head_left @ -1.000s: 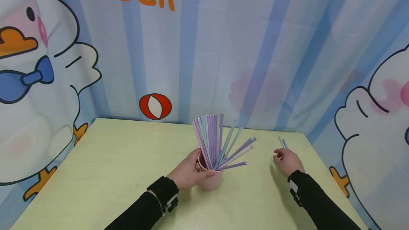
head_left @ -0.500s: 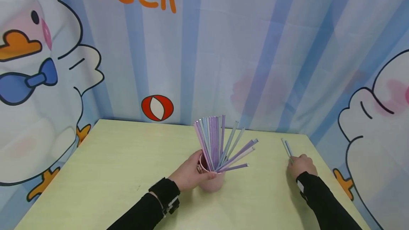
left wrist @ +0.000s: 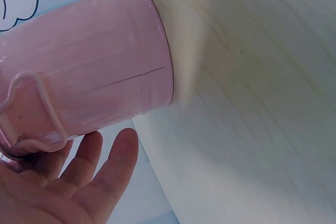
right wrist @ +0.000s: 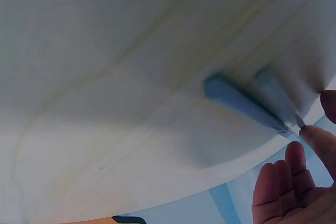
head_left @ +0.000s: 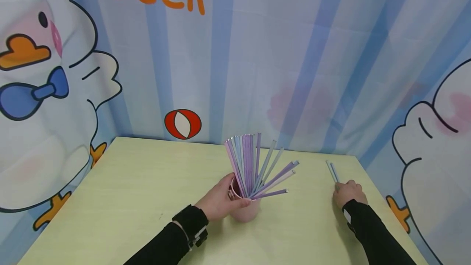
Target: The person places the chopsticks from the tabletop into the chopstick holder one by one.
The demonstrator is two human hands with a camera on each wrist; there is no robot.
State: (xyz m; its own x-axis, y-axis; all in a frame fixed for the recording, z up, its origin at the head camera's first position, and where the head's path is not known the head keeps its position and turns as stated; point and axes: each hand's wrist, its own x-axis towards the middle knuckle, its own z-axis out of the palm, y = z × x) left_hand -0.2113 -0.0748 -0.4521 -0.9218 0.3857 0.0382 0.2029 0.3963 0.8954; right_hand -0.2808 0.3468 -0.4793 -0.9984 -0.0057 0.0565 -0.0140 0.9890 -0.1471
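Note:
A pink cup (head_left: 245, 212) stands left of the right hand, packed with pastel straws (head_left: 247, 165) in purple, blue and pink, several leaning far right. My left hand (head_left: 222, 200) grips the cup at its rim, thumb on the near side. In the left wrist view, the cup (left wrist: 105, 56) shows an angular loop handle (left wrist: 47, 98) and a thin dark line down its side. At the right, two straws lie on the table: a blue straw (right wrist: 241, 100) and a paler straw (right wrist: 278, 93). My right hand (head_left: 349, 192) reaches over their near ends, index fingertip right at the paler straw, thumb apart.
The pale yellow table (head_left: 165, 175) ends at a striped blue cloth backdrop (head_left: 250, 52) printed with cartoon ducks. The cloth also rises along both sides of the table.
My right hand has moved right and lowered onto the near ends of the two straws, whose far ends now show more. My left hand keeps its grip on the cup.

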